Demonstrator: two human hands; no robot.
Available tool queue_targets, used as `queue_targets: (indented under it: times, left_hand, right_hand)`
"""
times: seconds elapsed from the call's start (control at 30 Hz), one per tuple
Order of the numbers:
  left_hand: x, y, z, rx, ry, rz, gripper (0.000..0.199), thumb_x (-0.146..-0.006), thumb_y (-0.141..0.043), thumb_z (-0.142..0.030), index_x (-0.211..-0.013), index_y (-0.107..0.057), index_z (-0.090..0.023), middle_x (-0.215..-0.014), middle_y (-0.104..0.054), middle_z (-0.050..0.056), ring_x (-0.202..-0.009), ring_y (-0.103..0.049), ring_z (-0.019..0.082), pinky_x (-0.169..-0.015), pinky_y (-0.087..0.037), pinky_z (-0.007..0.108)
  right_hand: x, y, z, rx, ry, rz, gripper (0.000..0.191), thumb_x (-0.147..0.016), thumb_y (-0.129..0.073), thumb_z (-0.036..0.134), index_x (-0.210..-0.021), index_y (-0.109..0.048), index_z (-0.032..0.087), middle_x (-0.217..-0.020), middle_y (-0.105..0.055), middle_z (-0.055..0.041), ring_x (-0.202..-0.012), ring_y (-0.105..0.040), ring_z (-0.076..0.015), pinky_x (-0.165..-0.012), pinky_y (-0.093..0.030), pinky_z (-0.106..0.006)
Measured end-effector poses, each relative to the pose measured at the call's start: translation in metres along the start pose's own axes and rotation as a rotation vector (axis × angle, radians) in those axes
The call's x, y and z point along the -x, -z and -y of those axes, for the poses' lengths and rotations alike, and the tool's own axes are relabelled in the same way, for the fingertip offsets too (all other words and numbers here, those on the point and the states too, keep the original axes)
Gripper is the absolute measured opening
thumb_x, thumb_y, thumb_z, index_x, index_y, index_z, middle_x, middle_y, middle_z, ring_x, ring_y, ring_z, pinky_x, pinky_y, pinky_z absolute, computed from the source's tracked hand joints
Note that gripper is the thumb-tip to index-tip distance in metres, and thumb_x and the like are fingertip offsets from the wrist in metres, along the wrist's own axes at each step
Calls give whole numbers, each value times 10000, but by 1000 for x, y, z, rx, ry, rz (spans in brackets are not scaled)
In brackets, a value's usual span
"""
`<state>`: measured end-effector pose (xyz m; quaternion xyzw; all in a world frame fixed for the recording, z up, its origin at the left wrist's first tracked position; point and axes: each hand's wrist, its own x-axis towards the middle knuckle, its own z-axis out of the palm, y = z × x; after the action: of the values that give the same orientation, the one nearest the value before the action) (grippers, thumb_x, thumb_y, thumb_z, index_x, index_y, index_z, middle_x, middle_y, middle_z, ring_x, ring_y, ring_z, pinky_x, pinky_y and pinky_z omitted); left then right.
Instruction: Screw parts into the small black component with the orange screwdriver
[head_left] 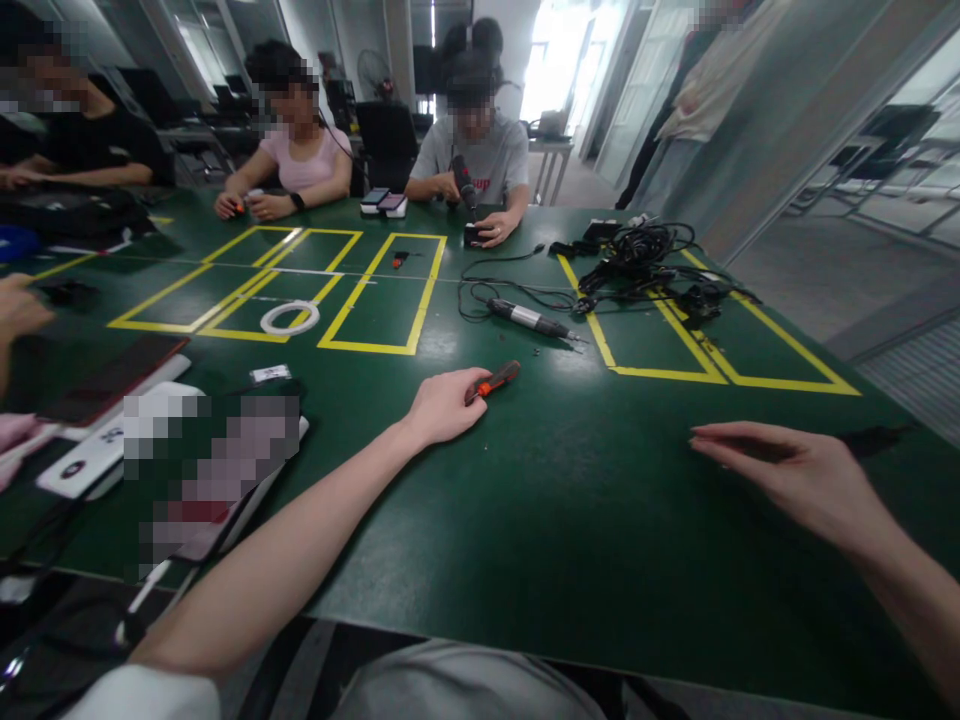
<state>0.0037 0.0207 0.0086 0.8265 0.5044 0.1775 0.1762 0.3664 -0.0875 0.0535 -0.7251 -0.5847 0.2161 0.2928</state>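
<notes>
Left hand is clasping the orange tool, which is slanting forward-right, while right hand, fingertips together, is pointing leftward, well apart.

Can't see near end of slim orange-and-black hand tool, covered by bare left hand, centre. Can't tell whether bare right hand, right of frame, pinches anything; forearm cut by right edge. Can't read pixelated flat phone screen, lower left. Can't identify tiny dark specks, upper centre-right.
</notes>
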Motion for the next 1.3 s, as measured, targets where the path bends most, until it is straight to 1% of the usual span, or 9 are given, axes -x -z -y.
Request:
queue_targets:
  times: [0.1, 0.13, 0.27, 0.33, 0.43, 0.57, 0.87, 1.13, 1.3]
  left_hand:
    - [1, 1, -1, -1, 2, -1, 455, -870, -535, -251, -1299, -687, -267, -885, -751, 1, -821, -698, 209, -739, -498, 296]
    - [1, 1, -2, 0, 2, -1, 454, -871, -535, -250, -1299, -686, -267, -889, -752, 1, -821, -699, 207, -740, -498, 295]
    - [1, 2, -2, 0, -3, 1, 451, -870, -537, -251, -1295, -687, -265, -890, -756, 1, -818, -699, 211, -732, -496, 300]
    - [1, 2, -2, -1, 0, 3, 446, -869, -538, -251, -1288, -690, -264, -890, -756, 3, -822, -700, 213, -730, -496, 302]
    - [1, 2, -2, 3, 0, 3, 443, -869, -536, -246, -1283, -693, -263, -891, -754, 4, -818, -697, 212, -727, -494, 301]
    - [1, 2, -2, 9, 6, 6, 470, -866, -540, -243, -1313, -685, -264, -870, -748, 1, -806, -694, 214, -730, -493, 304]
    - [0, 1, -2, 9, 3, 3, 480, -863, -550, -234, -1322, -684, -259, -875, -751, -1, -817, -699, 213, -743, -499, 304]
    - [1, 2, -2, 9, 4, 5, 464, -873, -543, -246, -1315, -684, -262, -874, -754, 2, -827, -704, 213, -743, -503, 302]
    - [1, 1, -1, 5, -3, 2, 456, -874, -543, -250, -1307, -686, -261, -873, -753, 2, -827, -704, 208, -743, -508, 295]
  right_hand:
    - [-5, 24, -25, 107, -66, -205, 517, -501, -728, 696, -715, -780, 228, -780, -785, -109, -705, -693, -291, -612, -516, -391]
    - [-7, 32, -36, 141, -48, -271, 483, -529, -702, 679, -721, -771, 241, -778, -783, -98, -701, -688, -292, -622, -507, -399]
    - [-22, 57, -81, 337, 299, -565, 388, -647, -587, 631, -619, -658, 250, -731, -711, -101, -764, -671, -324, -728, -507, -457]
    - [-29, 64, -100, 387, 292, -703, 337, -694, -571, 576, -585, -588, 258, -703, -657, -79, -733, -648, -310, -714, -498, -455]
    - [-34, 65, -115, 381, 223, -697, 241, -692, -623, 458, -574, -569, 255, -703, -622, -65, -737, -647, -309, -758, -503, -477]
    - [-31, 56, -113, 340, 190, -679, 178, -681, -640, 377, -577, -568, 251, -716, -599, -69, -774, -649, -314, -802, -511, -476]
    - [-25, 53, -111, 390, 193, -753, 210, -652, -653, 346, -538, -497, 263, -711, -577, -63, -728, -621, -291, -639, -494, -413]
    - [-21, 49, -113, 394, 218, -711, 200, -667, -621, 387, -556, -503, 270, -738, -612, -88, -868, -659, -339, -708, -533, -449]
    - [-20, 48, -112, 377, 225, -743, 233, -679, -636, 342, -524, -479, 267, -721, -610, -78, -834, -663, -326, -701, -533, -441]
